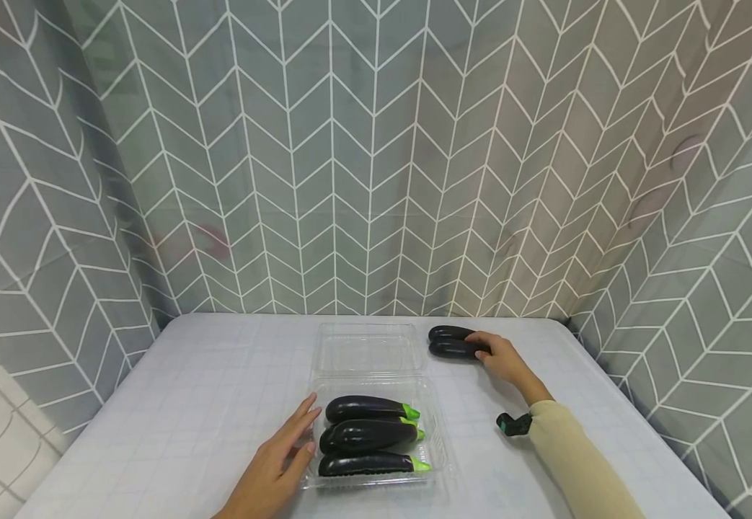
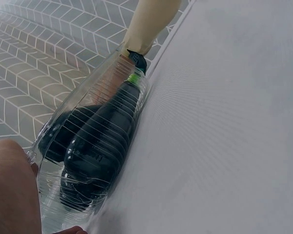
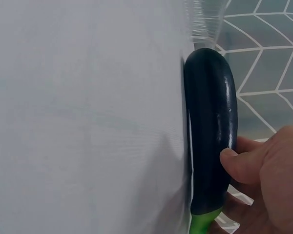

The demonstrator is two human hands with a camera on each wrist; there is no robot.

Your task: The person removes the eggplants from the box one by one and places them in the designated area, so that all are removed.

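Observation:
Several dark eggplants [image 1: 370,435] with green stem ends lie side by side in a clear plastic clamshell box [image 1: 437,432]. My left hand [image 1: 278,450] rests at the box's left edge, its fingers extended along the rim. At the back right, two more eggplants lie together on the table. My right hand [image 1: 495,353] holds the nearer eggplant [image 1: 450,349] near its stem end. In the right wrist view, the thumb presses one side of that eggplant [image 3: 207,122] and the fingers go behind it. The farther eggplant [image 1: 447,332] lies against it.
The box's clear lid [image 1: 368,349] lies folded back, flat towards the rear of the white-covered table [image 1: 220,404]. A patterned grey curtain [image 1: 350,158] hangs behind the table and along its sides. A small black device [image 1: 513,424] sits at the right sleeve's cuff.

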